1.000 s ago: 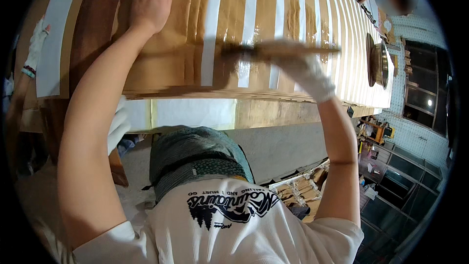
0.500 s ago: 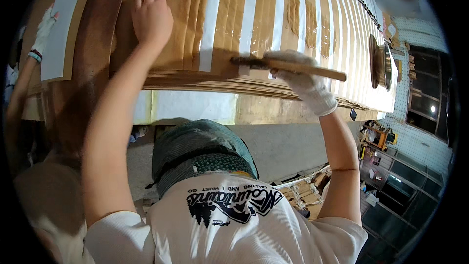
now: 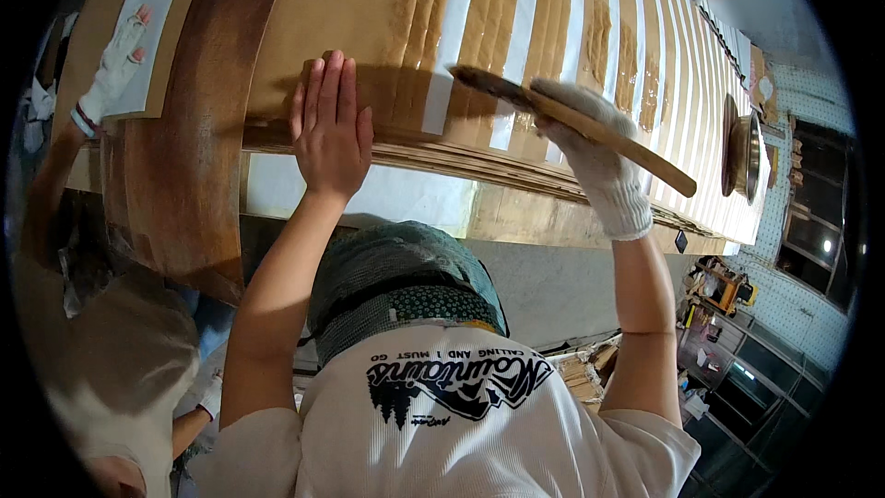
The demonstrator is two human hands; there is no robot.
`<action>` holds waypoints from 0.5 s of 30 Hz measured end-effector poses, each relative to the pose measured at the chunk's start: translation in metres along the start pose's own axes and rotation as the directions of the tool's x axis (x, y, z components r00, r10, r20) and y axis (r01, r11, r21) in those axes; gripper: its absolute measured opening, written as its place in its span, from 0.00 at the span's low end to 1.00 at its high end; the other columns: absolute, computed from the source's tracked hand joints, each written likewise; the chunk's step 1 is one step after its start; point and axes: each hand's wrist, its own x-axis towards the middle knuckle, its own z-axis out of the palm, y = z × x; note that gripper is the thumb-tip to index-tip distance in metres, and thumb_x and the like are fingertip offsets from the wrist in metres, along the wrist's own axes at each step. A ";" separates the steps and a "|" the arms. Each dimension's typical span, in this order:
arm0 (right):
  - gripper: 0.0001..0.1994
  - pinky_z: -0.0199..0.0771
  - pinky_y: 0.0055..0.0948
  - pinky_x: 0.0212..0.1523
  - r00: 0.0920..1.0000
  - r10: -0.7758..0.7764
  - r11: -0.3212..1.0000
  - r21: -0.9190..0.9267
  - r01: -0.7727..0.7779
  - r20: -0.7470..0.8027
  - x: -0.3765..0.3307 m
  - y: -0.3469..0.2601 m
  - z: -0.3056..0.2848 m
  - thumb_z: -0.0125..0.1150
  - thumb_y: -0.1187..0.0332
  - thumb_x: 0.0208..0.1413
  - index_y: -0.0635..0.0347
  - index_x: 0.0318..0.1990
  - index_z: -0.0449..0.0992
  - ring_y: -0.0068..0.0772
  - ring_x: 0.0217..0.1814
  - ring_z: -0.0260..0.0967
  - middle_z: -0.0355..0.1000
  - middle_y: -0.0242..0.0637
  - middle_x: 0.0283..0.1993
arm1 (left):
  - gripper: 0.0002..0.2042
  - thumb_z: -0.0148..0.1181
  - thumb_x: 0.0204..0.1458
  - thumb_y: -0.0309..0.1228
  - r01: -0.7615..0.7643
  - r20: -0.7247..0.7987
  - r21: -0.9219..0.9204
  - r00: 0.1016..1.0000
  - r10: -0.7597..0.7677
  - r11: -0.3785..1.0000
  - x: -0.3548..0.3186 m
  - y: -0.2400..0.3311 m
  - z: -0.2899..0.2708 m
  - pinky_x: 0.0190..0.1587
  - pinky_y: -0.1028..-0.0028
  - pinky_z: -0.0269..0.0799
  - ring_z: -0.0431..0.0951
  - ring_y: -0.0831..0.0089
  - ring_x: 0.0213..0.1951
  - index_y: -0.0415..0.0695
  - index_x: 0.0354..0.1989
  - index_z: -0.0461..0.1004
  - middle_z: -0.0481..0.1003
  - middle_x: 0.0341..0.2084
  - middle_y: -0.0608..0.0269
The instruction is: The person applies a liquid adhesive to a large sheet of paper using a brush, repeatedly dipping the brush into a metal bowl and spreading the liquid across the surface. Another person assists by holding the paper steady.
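Observation:
My bare left hand [image 3: 333, 138] lies flat, fingers stretched forward, on the near edge of a stack of brown paper sheets [image 3: 355, 5]. In a white knit glove, my right hand [image 3: 590, 134] grips a brush [image 3: 650, 159] by its long wooden handle. The brush's dark head points left, over the sheets' white strips [image 3: 518, 46]; I cannot tell whether it touches them. Brown bands between the strips shine as if wet. The gloved fingers partly hide the handle.
At left, a co-worker's gloved hand [image 3: 115, 69] rests by another white-striped sheet, beyond a reddish-brown board [image 3: 207, 120]. A metal bowl [image 3: 743, 160] stands at the table's right end. Another person is at the far right. Shelves with tools [image 3: 724, 286] stand at lower right.
My left hand has come back to the near edge and flattened from a loosely curled pose. The brush has tilted, its head now higher and its handle end lower. The view has shifted somewhat.

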 end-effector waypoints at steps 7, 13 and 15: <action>0.17 0.80 0.30 0.56 0.952 -0.271 0.810 -0.500 0.306 0.143 -0.013 -0.001 0.043 0.63 0.71 0.58 0.57 0.56 0.78 0.37 0.54 0.77 0.77 0.44 0.55 | 0.28 0.41 0.65 0.37 0.020 -0.002 -0.005 1.000 -0.021 1.000 -0.003 0.011 0.002 0.74 0.54 0.41 0.51 0.59 0.74 0.47 0.74 0.53 0.54 0.73 0.59; 0.15 0.84 0.23 0.43 0.995 -0.084 0.926 0.372 0.057 0.055 -0.021 0.051 0.024 0.65 0.74 0.57 0.61 0.52 0.79 0.33 0.44 0.80 0.79 0.45 0.49 | 0.29 0.47 0.63 0.33 -0.009 -0.023 -0.022 1.000 0.009 1.000 -0.003 0.013 0.003 0.73 0.56 0.44 0.54 0.59 0.73 0.45 0.73 0.56 0.56 0.72 0.59; 0.18 0.81 0.30 0.50 0.999 0.021 1.000 0.013 -0.021 -0.041 0.001 0.009 0.017 0.67 0.72 0.55 0.59 0.55 0.77 0.37 0.50 0.77 0.78 0.43 0.52 | 0.28 0.51 0.59 0.32 0.010 -0.024 0.032 1.000 -0.009 0.999 0.002 0.012 -0.006 0.70 0.56 0.51 0.58 0.59 0.71 0.45 0.70 0.60 0.59 0.70 0.59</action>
